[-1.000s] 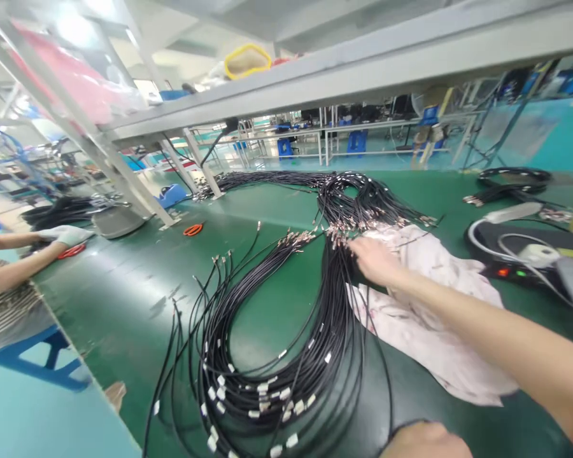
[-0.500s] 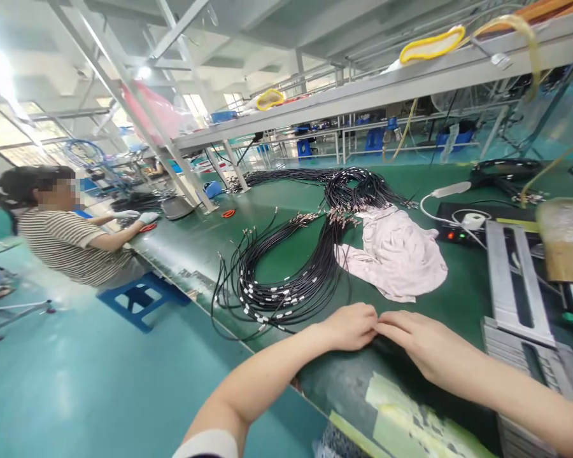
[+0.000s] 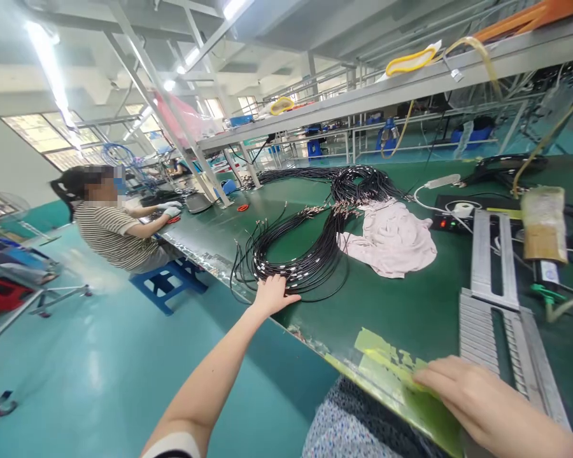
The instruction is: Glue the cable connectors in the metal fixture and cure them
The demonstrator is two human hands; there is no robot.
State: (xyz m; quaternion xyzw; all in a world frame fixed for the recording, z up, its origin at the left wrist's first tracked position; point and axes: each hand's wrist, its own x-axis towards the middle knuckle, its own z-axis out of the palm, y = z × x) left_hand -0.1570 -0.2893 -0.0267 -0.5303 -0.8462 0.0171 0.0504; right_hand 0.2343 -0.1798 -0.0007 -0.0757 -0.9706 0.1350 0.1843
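Note:
A loop of black cables (image 3: 315, 267) with white labels and small metal ends lies on the green tabletop (image 3: 363, 305). My left hand (image 3: 271, 295) rests at the loop's near edge, thumb and fingers apart, its fingertips touching the cables without visibly gripping any. Lower right, my right hand (image 3: 468, 388) is beside the slotted metal fixture (image 3: 487, 324), over the worn yellow-green tape (image 3: 386, 356). Its fingers are stretched out side by side, and nothing shows in them. The underside of that hand is hidden.
Behind the loop are a crumpled pale pink cloth (image 3: 394, 245) and another black cable coil (image 3: 358, 184). A black box with lit indicators (image 3: 451, 222) and a wrapped tool (image 3: 547, 229) stand at right. A person in a striped shirt (image 3: 107, 232) sits at the bench's far left.
My hands were together above the bench and have parted. The left went left to the cable loop, the right moved right and nearer beside the fixture. The view has turned slightly left.

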